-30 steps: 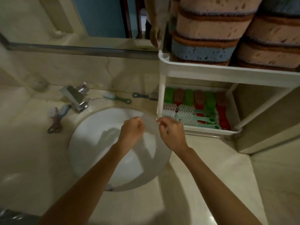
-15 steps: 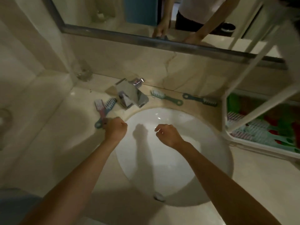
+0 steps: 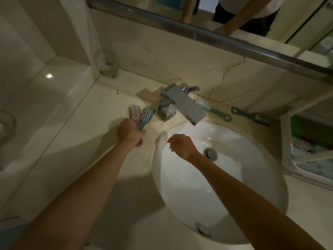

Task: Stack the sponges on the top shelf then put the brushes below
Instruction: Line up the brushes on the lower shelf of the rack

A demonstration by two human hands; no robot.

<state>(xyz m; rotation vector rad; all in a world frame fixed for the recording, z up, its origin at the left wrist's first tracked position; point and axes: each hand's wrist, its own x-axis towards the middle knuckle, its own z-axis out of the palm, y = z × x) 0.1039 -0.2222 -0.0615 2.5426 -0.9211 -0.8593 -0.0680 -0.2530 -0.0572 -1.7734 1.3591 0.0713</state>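
Note:
Two brushes lie side by side on the counter left of the tap, a pink brush (image 3: 135, 112) and a blue brush (image 3: 146, 115). My left hand (image 3: 130, 133) is closed over their handles. My right hand (image 3: 182, 145) hovers over the basin with fingers loosely curled, holding nothing. Behind the tap lie a green brush (image 3: 212, 109) and a dark teal brush (image 3: 252, 116). The white rack (image 3: 286, 141) stands at the right edge, its lower shelf holding several brushes (image 3: 302, 148). The sponges are out of view.
A white round basin (image 3: 216, 177) fills the centre, with a chrome tap (image 3: 182, 103) over its back rim. A clear glass (image 3: 107, 64) stands in the back left corner. A mirror (image 3: 234, 18) runs along the wall behind.
The view swung left, away from the rack. My left hand moved from over the basin to the pink and blue brushes and closed on their handles. My right hand drifted left over the basin.

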